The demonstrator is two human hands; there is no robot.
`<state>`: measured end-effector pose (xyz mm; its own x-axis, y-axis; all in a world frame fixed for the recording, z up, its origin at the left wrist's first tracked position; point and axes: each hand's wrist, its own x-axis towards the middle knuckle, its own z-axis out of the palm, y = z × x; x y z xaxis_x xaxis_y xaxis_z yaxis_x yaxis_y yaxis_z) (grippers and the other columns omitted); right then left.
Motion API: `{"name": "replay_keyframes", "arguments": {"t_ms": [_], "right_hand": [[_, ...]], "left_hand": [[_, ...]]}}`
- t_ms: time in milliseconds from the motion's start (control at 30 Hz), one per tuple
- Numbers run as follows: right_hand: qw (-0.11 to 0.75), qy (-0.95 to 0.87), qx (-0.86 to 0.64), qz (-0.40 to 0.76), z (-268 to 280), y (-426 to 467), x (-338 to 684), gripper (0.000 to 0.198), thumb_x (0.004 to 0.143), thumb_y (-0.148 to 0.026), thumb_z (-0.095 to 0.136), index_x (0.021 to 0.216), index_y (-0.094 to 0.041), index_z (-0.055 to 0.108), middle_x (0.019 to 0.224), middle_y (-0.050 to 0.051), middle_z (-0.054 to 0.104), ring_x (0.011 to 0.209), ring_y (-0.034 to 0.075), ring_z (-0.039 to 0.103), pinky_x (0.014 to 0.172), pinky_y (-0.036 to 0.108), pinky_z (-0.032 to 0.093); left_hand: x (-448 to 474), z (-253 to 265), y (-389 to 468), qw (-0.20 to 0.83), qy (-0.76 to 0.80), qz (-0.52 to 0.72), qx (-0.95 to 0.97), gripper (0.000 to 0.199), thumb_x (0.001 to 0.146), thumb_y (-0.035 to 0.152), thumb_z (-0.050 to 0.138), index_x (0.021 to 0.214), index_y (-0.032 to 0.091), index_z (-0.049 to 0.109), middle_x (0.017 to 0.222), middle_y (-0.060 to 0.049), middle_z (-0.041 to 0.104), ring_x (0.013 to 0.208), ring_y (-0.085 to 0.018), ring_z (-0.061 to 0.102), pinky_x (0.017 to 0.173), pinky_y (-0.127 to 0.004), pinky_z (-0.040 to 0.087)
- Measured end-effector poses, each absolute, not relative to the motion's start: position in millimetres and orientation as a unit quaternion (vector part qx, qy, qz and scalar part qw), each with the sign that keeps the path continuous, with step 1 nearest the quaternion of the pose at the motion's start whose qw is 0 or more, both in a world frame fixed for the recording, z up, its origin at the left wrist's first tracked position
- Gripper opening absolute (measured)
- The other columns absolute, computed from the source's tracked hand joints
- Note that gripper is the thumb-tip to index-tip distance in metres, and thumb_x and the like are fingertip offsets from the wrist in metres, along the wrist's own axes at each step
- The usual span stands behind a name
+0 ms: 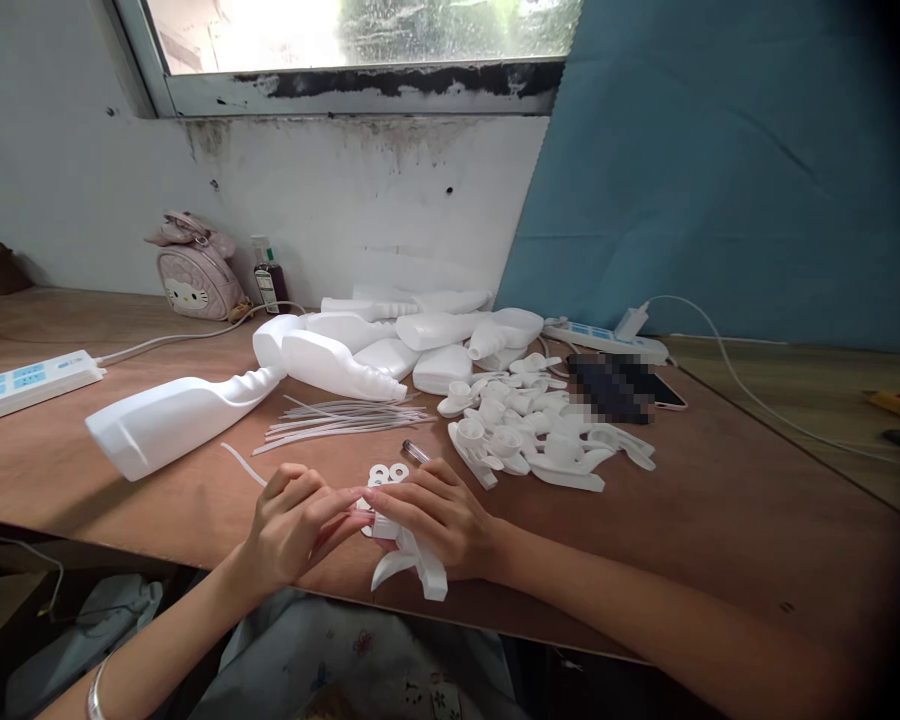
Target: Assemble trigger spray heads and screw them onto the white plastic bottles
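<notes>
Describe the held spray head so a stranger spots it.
Find the near edge of the brown table, where the left hand and right hand meet. The right hand holds the white spray head. Being held sets it apart from similar heads heaped beyond.

On the table (690, 520), bottles (435, 331) lie behind tubes (345, 420), spray heads (559, 450) right.

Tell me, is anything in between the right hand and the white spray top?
No, nothing that I can see: the right hand is holding the white spray top. The left hand is close by, at its collar end, but doesn't come between them.
</notes>
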<state>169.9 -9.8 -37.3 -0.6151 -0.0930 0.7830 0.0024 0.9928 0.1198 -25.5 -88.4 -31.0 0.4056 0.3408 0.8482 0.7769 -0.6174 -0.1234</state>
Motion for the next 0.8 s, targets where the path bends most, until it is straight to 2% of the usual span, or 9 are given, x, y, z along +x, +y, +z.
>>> {"name": "replay_keyframes", "arguments": {"t_ms": [133, 367, 567, 800], "right_hand": [[0.44, -0.896, 0.029, -0.058, -36.6, -10.5, 170.1, 0.048, 0.091, -0.027, 0.042, 0.132, -0.005, 0.034, 0.097, 0.01, 0.066, 0.079, 0.016, 0.057, 0.07, 0.031, 0.039], [0.438, -0.896, 0.03, -0.067, -36.9, -10.2, 169.8, 0.05, 0.088, -0.027, 0.048, 0.132, -0.005, 0.035, 0.1, 0.009, 0.066, 0.079, 0.016, 0.056, 0.069, 0.03, 0.039], [0.422, -0.904, 0.014, -0.063, -38.4, -9.1, 169.8, 0.055, 0.087, -0.029, 0.049, 0.133, -0.002, 0.032, 0.097, 0.01, 0.066, 0.078, 0.017, 0.055, 0.07, 0.032, 0.039], [0.413, -0.909, 0.001, -0.058, -41.3, -8.2, 169.3, 0.057, 0.088, -0.033, 0.048, 0.135, -0.006, 0.029, 0.094, 0.008, 0.066, 0.08, 0.017, 0.055, 0.072, 0.031, 0.038]], "left_hand": [[-25.6, -30.7, -90.2, 0.273, -0.351, -0.419, -0.792, 0.042, 0.069, 0.009, 0.071, 0.106, 0.011, 0.053, 0.064, 0.001, 0.065, 0.053, -0.009, 0.05, 0.063, -0.027, 0.038], [-27.8, -35.4, -88.6, 0.273, -0.342, -0.412, -0.799, 0.056, 0.067, 0.007, 0.072, 0.118, 0.01, 0.05, 0.06, 0.003, 0.063, 0.053, -0.009, 0.049, 0.063, -0.027, 0.038], [-26.3, -35.7, -85.6, 0.234, -0.351, -0.414, -0.807, 0.058, 0.069, 0.006, 0.07, 0.123, 0.01, 0.047, 0.061, 0.002, 0.061, 0.055, -0.011, 0.048, 0.064, -0.028, 0.037], [-26.3, -34.7, -84.5, 0.211, -0.359, -0.417, -0.808, 0.06, 0.07, 0.007, 0.069, 0.125, 0.01, 0.045, 0.061, 0.003, 0.061, 0.058, -0.01, 0.047, 0.065, -0.028, 0.036]]}}
